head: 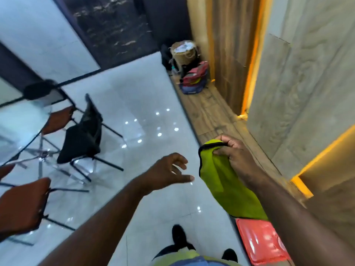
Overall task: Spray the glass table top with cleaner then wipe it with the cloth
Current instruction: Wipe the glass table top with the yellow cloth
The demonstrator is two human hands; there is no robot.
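Cloth [221, 181] of lime-green fabric, dark-hemmed, is pinched at its top by the right hand [233, 153]; the left hand [169, 172] is spread, empty. The glass table top [18, 121] lies well apart, leftward. No cleaner is seen, so a dry, streaky wipe is risked.

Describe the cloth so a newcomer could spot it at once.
Start at the wood floor strip along the right wall. Over its near end the right hand grips the hanging cloth. It is lime green with black edging, unlike the glossy red item below.
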